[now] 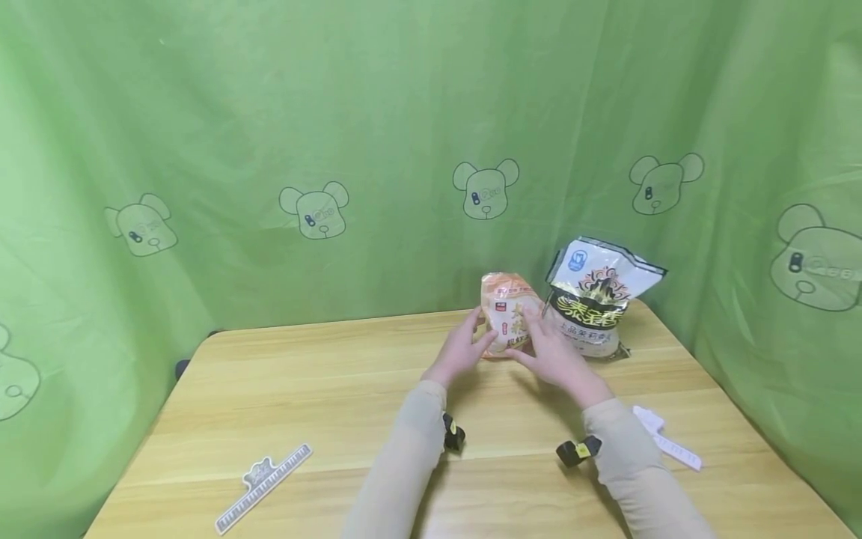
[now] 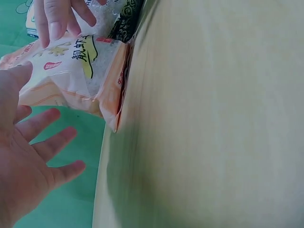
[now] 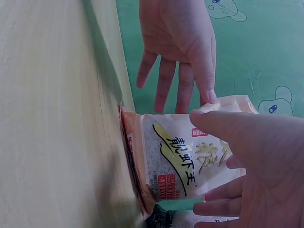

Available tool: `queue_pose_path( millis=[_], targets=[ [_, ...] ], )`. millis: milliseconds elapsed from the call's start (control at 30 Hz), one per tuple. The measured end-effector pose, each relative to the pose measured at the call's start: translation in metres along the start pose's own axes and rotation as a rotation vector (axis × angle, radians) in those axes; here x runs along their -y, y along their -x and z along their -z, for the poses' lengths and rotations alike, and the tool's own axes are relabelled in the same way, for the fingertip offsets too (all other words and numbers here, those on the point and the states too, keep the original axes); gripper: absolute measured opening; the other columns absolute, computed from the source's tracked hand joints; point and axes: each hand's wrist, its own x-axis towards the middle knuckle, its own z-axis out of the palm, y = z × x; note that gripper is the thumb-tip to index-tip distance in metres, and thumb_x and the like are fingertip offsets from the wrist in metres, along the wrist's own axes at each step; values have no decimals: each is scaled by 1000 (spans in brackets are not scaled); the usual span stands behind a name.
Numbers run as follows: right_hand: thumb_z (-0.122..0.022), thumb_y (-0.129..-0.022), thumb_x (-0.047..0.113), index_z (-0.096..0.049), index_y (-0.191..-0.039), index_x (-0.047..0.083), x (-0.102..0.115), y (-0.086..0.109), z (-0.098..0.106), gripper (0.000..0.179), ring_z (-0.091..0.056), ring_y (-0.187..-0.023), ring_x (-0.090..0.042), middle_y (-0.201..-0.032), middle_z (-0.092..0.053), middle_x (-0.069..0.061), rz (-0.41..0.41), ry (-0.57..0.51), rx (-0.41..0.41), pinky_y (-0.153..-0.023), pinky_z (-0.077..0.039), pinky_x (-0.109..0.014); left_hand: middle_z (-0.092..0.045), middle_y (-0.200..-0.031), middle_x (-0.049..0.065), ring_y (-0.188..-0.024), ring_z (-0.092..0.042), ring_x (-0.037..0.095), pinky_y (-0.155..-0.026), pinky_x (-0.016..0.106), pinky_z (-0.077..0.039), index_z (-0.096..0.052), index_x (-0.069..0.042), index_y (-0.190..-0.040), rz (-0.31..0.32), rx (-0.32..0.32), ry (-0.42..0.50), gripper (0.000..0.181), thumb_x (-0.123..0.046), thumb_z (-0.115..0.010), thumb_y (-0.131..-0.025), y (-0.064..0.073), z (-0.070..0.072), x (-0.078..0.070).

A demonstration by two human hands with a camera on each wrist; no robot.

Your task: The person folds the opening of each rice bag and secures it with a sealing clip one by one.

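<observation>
An orange-and-white rice bag point(image 1: 500, 299) stands upright toward the back of the table, with grains showing through its clear lower part point(image 3: 153, 152). My left hand point(image 1: 458, 352) is at the bag's left side; in the left wrist view its fingers point(image 2: 50, 145) are spread and its thumb reaches the bag's edge. On the other side is my right hand point(image 1: 555, 355). In the right wrist view its thumb point(image 3: 216, 121) extends across the front of the bag, with the fingers loosely straight beside it. Neither hand has its fingers curled round the bag.
Just right of my right hand stands a larger white-and-black bag point(image 1: 592, 299), leaning slightly. A grey ruler-like clip point(image 1: 263, 490) lies at the front left of the wooden table point(image 1: 303, 397). Another white clip point(image 1: 673, 445) is beside my right forearm. Green curtains point(image 1: 390, 187) surround the table.
</observation>
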Motion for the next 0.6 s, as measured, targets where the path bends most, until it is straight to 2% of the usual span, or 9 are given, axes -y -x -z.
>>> queue_pose_path(
  millis=[200, 367, 600],
  targets=[
    [-61, -76, 51, -11, -143, 4, 2, -1, -2, 96, -30, -126, -47, -143, -22, -28, 15, -48, 2, -102, -26, -59, -47, -134, 4, -115, -52, 22, -94, 36, -45, -14, -35, -141, 15, 32, 59, 63, -43, -48, -88, 1, -2, 1],
    [-64, -77, 45, -9, -143, 2, 3, 0, -4, 95, -31, -124, -50, -140, -22, -33, 15, -40, 12, -101, -28, -59, -50, -132, 5, -108, -57, 19, -82, 24, -50, -12, -33, -142, 26, 49, 127, 67, -40, -50, -88, 2, -4, 0],
    [-64, -77, 44, -6, -142, 1, 6, 1, -7, 98, -36, -117, -55, -138, -18, -39, 6, -45, 17, -96, -32, -61, -49, -133, 6, -106, -58, 19, -80, 24, -51, -11, -33, -142, 22, 54, 121, 67, -38, -51, -88, 7, -2, -3]
  ],
)
